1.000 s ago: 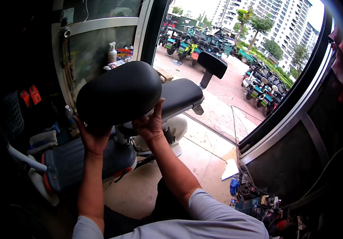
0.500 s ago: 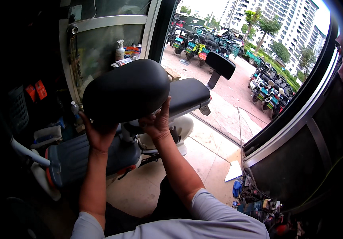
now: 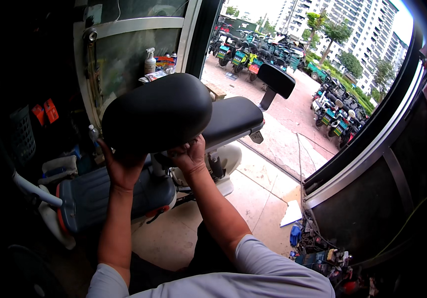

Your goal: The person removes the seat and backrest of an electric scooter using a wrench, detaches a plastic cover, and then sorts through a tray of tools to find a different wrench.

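A black padded seat [image 3: 156, 111] is raised between my hands, above a scooter. My left hand [image 3: 123, 169] is wrapped under its left end, thumb up along the side. My right hand [image 3: 188, 156] has its fingers curled at the underside near the right end; what exactly they grip there is hidden. Just behind are the scooter's long rear seat [image 3: 233, 116] with a padded backrest [image 3: 275, 79] on a post, and below lies its dark ridged footboard [image 3: 109, 203] with red edging.
An open doorway shows parked scooters [image 3: 245, 59] outside. A glazed door [image 3: 129, 59] stands at left, beside a white spray bottle [image 3: 150, 63] and a water bottle [image 3: 94, 136]. A blue glove [image 3: 295, 233], cables and jumbled parts [image 3: 322, 258] lie on the tiled floor [image 3: 253, 203] at lower right.
My right hand has slid slightly down, and its fingers, formerly raised along the seat's side, are now curled underneath. The view has shifted a little, with the scene moving rightward.
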### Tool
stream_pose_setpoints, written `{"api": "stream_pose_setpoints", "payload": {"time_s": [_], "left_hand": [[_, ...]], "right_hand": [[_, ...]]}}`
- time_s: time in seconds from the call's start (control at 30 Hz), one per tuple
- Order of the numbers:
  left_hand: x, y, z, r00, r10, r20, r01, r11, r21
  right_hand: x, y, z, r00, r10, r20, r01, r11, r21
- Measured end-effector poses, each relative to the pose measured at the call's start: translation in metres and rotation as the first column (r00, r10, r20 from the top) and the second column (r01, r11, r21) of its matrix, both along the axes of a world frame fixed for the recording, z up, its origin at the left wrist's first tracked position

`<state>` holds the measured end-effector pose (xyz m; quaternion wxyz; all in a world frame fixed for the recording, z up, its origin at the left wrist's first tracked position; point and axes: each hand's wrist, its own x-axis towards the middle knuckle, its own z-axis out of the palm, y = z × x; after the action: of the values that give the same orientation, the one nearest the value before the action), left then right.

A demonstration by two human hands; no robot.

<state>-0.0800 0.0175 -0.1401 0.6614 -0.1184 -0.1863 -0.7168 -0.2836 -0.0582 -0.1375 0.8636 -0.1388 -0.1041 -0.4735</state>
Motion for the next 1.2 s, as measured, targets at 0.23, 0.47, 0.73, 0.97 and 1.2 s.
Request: {"api": "stream_pose_setpoints", "payload": {"time_s": [0.23,0.47,0.73,0.97,1.2], "left_hand": [[0.003,0.000,0.002,1.000,0.000,-0.012,-0.001,1.000,-0.027],[-0.006,-0.001,0.005,0.999,-0.012,-0.047,0.011,1.000,-0.014],[-0.002,0.001,0.005,0.999,-0.009,-0.046,0.008,1.000,-0.018],[0.000,0.002,0.008,1.000,-0.007,-0.030,0.007,1.000,-0.011],[-0.005,-0.001,0.006,1.000,0.009,-0.022,-0.010,0.999,-0.032]], "right_hand": [[0.007,0.010,0.014,0.981,-0.124,-0.151,0.153,0.968,0.197],[0.011,-0.006,-0.015,0.999,-0.019,-0.029,0.018,0.999,-0.033],[0.041,-0.013,-0.015,0.998,-0.047,0.051,0.044,0.997,0.066],[0.036,-0.014,0.002,1.000,0.025,0.009,-0.025,1.000,0.016],[0.030,-0.021,-0.015,0.997,-0.071,0.007,0.071,0.997,-0.018]]}}
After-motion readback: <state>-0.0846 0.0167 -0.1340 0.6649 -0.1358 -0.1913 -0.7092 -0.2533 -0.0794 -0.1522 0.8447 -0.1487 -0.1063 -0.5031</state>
